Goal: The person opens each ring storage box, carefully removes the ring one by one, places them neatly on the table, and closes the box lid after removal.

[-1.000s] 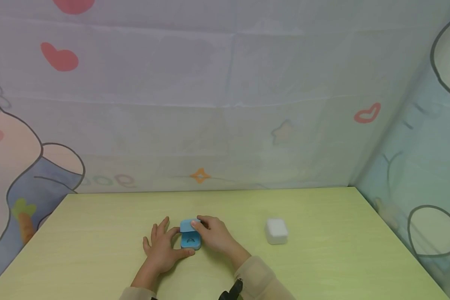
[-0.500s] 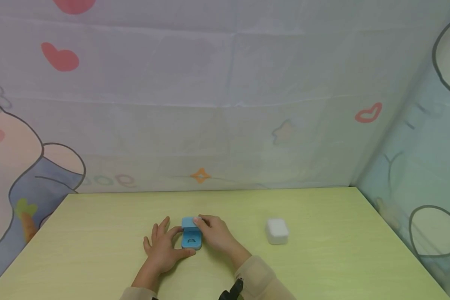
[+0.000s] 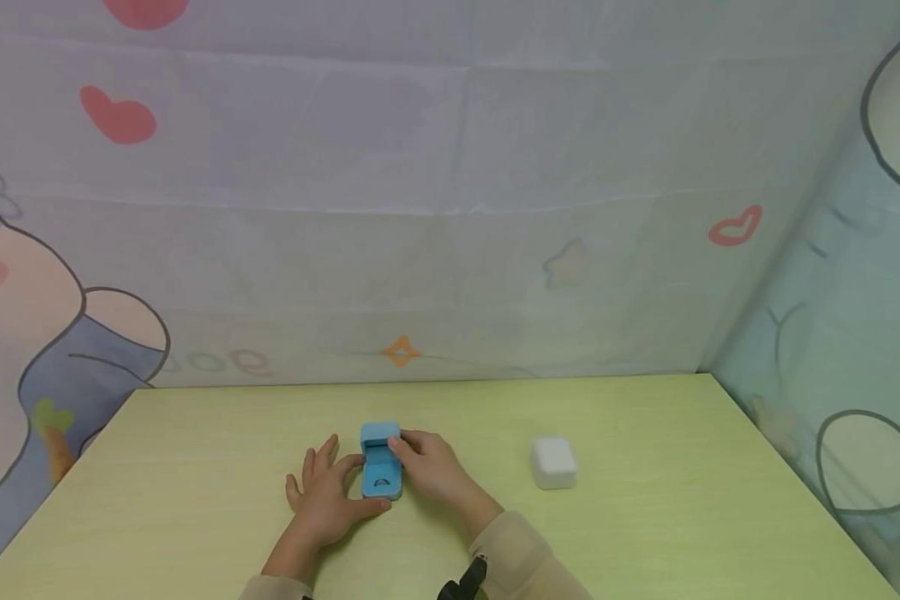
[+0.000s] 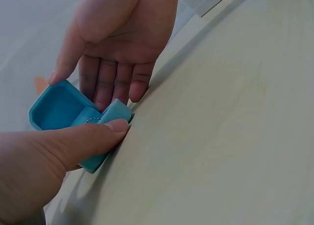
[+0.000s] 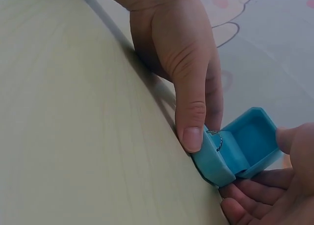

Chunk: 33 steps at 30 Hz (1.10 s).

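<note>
A light-blue ring box (image 3: pixel 382 493) stands on the table with its lid (image 5: pixel 260 134) raised. Inside, a thin silvery ring (image 4: pixel 92 120) sticks up from the slot. My left hand (image 3: pixel 324 504) grips the base between thumb, at the near side, and index finger, at the far left; its other fingers spread away. My right hand (image 3: pixel 437 473) holds the lid at its right edge, thumb tip on the rim and fingers behind and beside the box, as the right wrist view shows.
A small white box (image 3: pixel 553 462) with rounded corners sits on the pale yellow-green table (image 3: pixel 645 517), to the right of both hands. A printed cloth (image 3: pixel 450 275) hangs along the table's back edge, with another panel on the right.
The lid has swung further up and back under my right thumb, showing more of the inside and the ring. My left hand has stayed on the base.
</note>
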Each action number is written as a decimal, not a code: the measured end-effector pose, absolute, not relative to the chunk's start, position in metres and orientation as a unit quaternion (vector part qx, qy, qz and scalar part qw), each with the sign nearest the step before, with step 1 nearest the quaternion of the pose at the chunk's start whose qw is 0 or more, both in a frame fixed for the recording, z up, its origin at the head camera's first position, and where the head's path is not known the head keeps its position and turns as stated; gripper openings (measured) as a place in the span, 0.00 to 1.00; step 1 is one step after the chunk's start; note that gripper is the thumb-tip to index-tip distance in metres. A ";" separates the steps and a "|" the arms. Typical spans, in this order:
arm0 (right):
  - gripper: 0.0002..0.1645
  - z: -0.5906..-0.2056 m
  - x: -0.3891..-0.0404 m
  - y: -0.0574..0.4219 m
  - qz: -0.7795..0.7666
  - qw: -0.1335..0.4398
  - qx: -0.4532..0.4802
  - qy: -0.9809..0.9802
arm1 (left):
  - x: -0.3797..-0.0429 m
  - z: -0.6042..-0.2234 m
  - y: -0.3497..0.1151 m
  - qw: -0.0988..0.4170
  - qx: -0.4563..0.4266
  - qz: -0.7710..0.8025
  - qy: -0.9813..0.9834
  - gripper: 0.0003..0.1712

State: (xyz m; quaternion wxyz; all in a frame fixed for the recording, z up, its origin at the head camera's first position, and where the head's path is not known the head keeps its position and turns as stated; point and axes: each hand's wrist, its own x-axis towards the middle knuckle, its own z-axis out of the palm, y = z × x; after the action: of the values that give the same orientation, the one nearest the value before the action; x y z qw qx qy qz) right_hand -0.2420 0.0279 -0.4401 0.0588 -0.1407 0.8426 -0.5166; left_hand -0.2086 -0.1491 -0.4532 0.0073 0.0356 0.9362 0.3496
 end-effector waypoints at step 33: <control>0.29 -0.439 -0.243 0.036 -0.565 0.061 -0.122 0.814 | -0.211 -0.454 -0.147 0.010 0.041 0.355 0.934 0.46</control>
State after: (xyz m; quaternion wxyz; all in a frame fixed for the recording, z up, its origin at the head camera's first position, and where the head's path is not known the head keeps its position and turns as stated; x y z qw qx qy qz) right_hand -0.2432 0.0359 -0.4388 0.0607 -0.1216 0.8136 -0.5654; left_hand -0.2114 -0.1471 -0.4539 0.0099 0.0415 0.9339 0.3549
